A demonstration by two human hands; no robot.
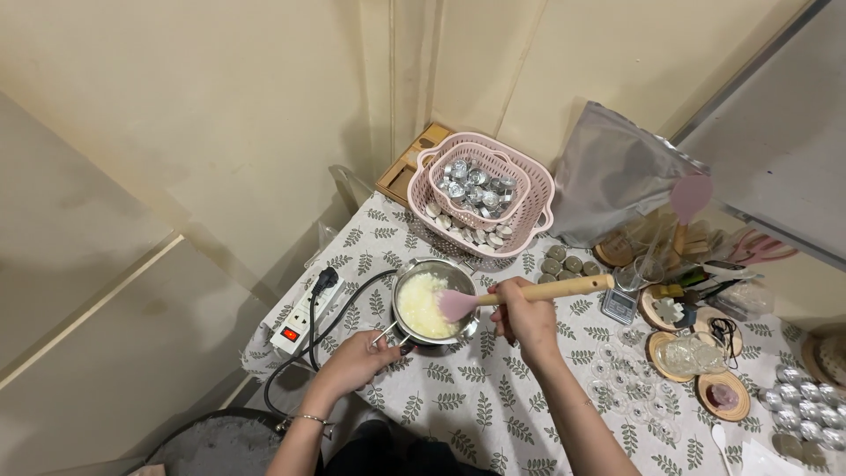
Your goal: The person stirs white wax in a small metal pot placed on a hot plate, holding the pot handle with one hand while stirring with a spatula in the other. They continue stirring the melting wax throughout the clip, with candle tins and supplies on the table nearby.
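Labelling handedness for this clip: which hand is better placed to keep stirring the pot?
Right. The right hand grips the wooden-handled pink spatula, whose blade sits in the pale mix in the metal pot. The left hand is at the pot handle, likely steadying it.

pot handle point(388, 337): lying hidden under the left hand point(352, 363);
metal cups point(806, 410): running off the right edge;
forearms: running off the bottom edge

Your left hand point(357, 360) is gripping the pot point(432, 302) by its handle while your right hand point(527, 319) is dipping the pink spatula point(515, 295) into its pale wax.
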